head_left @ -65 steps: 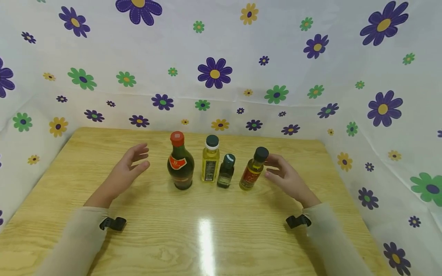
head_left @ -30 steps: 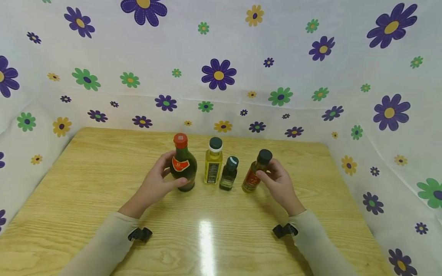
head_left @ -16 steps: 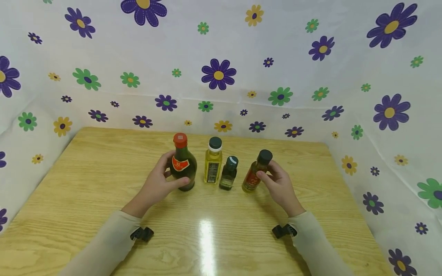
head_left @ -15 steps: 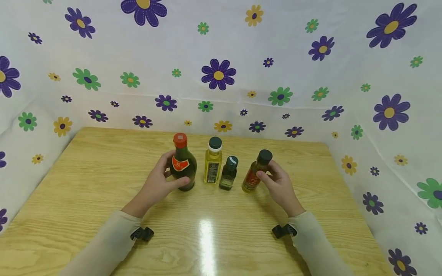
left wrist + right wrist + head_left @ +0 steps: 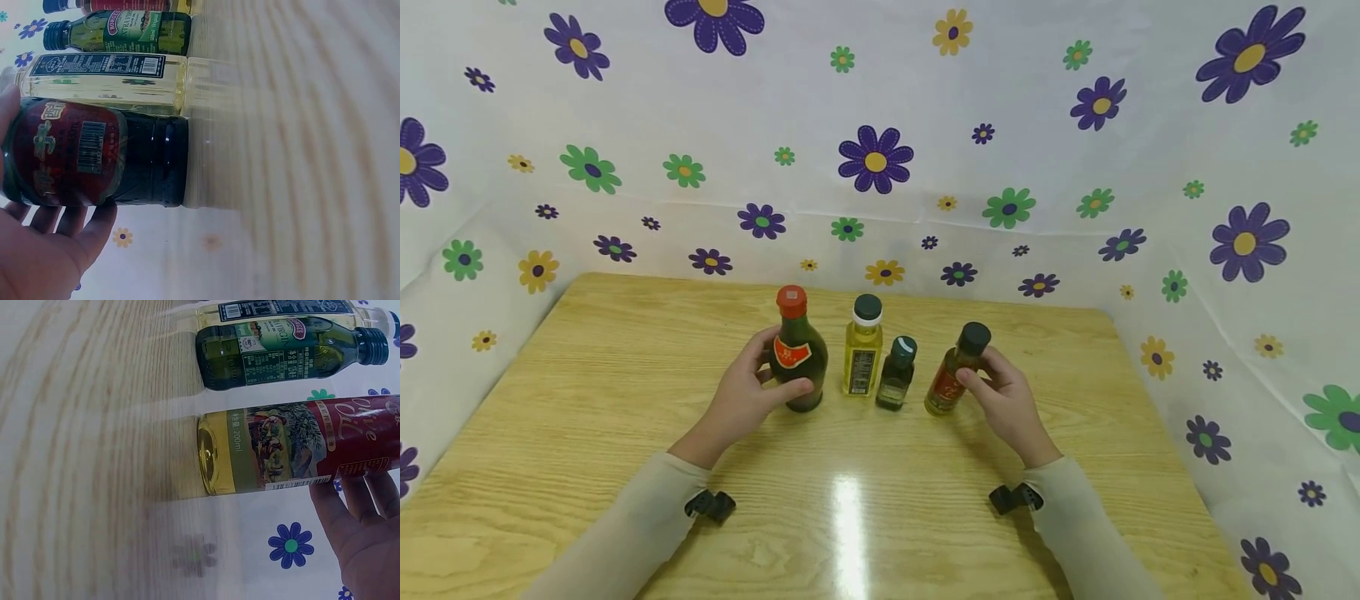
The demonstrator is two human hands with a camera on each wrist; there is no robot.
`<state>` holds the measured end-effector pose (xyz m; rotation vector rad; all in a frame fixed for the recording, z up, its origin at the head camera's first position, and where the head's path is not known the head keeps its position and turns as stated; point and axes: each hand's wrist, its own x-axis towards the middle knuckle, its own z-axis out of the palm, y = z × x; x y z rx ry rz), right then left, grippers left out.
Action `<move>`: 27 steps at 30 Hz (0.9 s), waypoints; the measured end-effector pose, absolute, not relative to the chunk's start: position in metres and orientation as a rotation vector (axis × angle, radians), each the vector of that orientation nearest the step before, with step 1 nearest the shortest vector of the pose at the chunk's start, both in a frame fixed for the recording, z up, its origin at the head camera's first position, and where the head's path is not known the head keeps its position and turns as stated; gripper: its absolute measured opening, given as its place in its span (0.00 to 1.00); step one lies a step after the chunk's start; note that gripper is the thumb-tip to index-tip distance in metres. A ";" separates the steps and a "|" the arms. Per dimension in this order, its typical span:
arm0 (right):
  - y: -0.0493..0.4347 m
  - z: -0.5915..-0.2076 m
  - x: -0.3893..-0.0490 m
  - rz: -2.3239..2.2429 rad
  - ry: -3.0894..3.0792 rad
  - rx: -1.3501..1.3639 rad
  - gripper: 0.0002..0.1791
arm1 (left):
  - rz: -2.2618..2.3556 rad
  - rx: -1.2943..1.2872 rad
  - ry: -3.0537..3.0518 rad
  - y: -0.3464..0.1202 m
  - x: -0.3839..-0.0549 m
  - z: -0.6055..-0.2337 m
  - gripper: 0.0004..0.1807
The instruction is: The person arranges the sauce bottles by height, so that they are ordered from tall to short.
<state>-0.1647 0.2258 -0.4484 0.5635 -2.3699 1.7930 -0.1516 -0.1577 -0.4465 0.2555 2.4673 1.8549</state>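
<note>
The left hand (image 5: 741,400) reaches in from the lower left of the head view, its thumb across the front of the red-capped bottle (image 5: 802,379) and its fingers curled round the far side, so the grasp is only as wide as the bottle's body. The right hand (image 5: 1009,408) comes in from the lower right, its thumb on the front of the olive oil bottle (image 5: 946,387) and its fingers bent behind it, in a narrower hold. Both forearms angle inward in pale sleeves (image 5: 625,521), with a black wrist strap (image 5: 711,505) showing at each cuff.

The held bottles stand at the middle of the frame, the red-capped one left of centre and the olive oil one right of centre. The table (image 5: 595,375) is light, grained wood, with a bright streak of reflected light at bottom centre. A white cloth (image 5: 760,108) printed with purple, green and yellow flowers fills the top and both sides.

There are four bottles in all: two in the hands and two between them, a clear bottle of yellow oil (image 5: 862,358) and, just right of it, a small dark green bottle (image 5: 896,379). Of the four caps, one is red and three are dark.
</note>
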 end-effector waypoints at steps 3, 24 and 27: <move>0.225 -0.448 -0.164 1.788 -2.370 0.561 0.20 | 1.860 0.255 2.473 -0.158 -0.150 -0.447 0.46; 0.225 -0.448 -0.167 1.800 -2.365 0.561 0.20 | 1.828 0.306 2.609 -0.172 -0.153 -0.447 0.46; 0.225 -0.448 -0.165 1.804 -2.376 0.558 0.21 | 1.815 0.304 2.634 -0.174 -0.153 -0.444 0.45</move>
